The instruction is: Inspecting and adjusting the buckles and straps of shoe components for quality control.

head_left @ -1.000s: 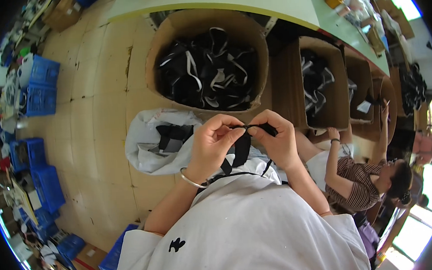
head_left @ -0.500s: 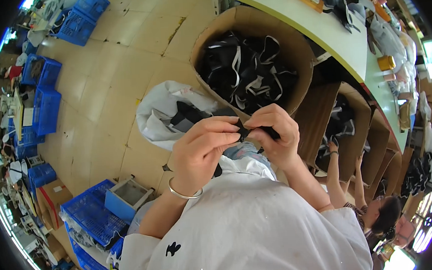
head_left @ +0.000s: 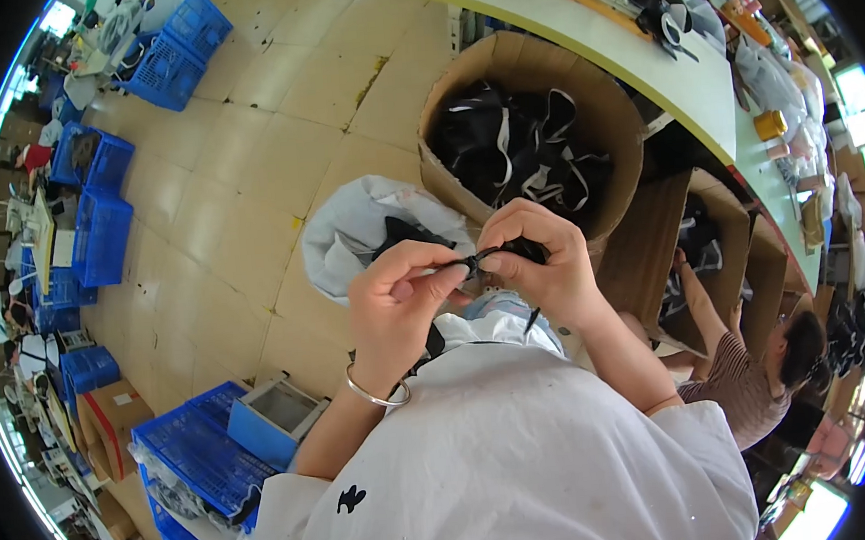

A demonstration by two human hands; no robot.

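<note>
Thumb and fingers of my left hand [head_left: 400, 290] pinch a thin black strap [head_left: 471, 264] in front of my chest. My right hand [head_left: 544, 262] pinches the same strap close by, the fingertips almost meeting. A black part shows by the right fingers, and a thin dark end hangs below that hand. Whether this is all one piece I cannot tell. Just beyond the hands stands a white sack [head_left: 335, 239] with dark fabric pieces in it. Further off, a round cardboard box [head_left: 602, 118] holds a heap of black pieces [head_left: 484, 146] with white straps.
A long green-edged table [head_left: 577, 34] runs along the far right. Several cardboard boxes [head_left: 651, 240] stand under it, where another person [head_left: 751, 383] reaches in. Blue crates [head_left: 189, 443] sit at the near left with a blue box [head_left: 277, 419]; more crates [head_left: 99, 233] line the left side.
The fingers have shifted, and the black strap now shows stretched between them with an end hanging down. The view has moved slightly. The other person leans further toward the boxes.
</note>
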